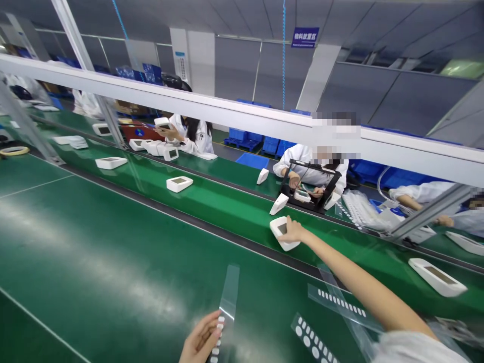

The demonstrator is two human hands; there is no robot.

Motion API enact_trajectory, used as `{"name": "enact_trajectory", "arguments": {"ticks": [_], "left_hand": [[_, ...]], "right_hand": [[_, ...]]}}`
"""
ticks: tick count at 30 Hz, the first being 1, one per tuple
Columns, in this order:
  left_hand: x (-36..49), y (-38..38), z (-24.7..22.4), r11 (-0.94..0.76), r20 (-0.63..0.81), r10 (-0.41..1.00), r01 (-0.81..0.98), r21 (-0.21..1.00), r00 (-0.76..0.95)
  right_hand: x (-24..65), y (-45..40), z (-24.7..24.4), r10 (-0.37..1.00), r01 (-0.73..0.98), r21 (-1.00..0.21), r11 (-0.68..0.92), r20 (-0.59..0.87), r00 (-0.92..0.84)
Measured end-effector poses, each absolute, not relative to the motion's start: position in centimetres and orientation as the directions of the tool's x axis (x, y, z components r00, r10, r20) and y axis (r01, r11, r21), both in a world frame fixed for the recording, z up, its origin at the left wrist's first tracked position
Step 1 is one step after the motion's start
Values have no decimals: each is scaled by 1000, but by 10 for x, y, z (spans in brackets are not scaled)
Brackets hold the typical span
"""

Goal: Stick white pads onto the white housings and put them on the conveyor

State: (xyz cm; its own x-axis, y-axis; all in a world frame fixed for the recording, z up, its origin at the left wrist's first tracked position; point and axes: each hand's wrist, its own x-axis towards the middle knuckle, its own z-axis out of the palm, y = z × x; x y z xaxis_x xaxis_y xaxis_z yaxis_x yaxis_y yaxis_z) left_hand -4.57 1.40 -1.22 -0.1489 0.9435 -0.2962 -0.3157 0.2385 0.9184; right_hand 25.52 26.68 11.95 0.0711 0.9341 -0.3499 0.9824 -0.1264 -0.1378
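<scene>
My right hand [293, 233] reaches out over the green conveyor belt [212, 201] and grips a white device [283, 233] with a small screen. My left hand [200, 339] is low at the bottom edge and pinches a clear film strip [229, 295] that carries white round stickers. More sticker strips [336, 301] lie on the green worktable [94, 262] under my right forearm.
Several white devices [179, 183] ride the belt, one [436, 276] at the right. Across the belt, people in white coats work, one at a black fixture [312, 189]. A white rail [242, 118] crosses overhead. A tape roll [14, 150] lies far left.
</scene>
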Motion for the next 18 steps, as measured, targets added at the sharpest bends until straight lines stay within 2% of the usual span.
{"name": "enact_trajectory", "arguments": {"ticks": [4,6,8,9,11,14,16,18], "left_hand": [[-40,13,-4,293,-332,940,-317,902,-78],[-35,12,1,321,-350,936,-339,884,-25],[-29,10,9,321,-348,937,-378,868,-4],[-25,9,13,309,-344,939,-406,860,-14],[-17,5,20,278,-341,939,-468,839,-52],[-6,-3,27,261,-354,932,-539,801,-75],[1,-8,30,277,-360,932,-553,786,-45],[8,-13,30,300,-364,931,-557,774,-5]], "right_hand": [[237,171,119,874,904,-290,313,-283,-394],[228,126,110,707,698,-318,642,-109,-699],[223,93,99,540,504,-309,806,34,-841],[222,81,95,492,452,-296,841,75,-867],[225,65,90,486,447,-254,858,114,-867],[230,47,92,632,604,-186,775,197,-749],[224,30,93,733,695,-240,678,296,-613],[209,8,89,809,711,-398,580,390,-441]]}}
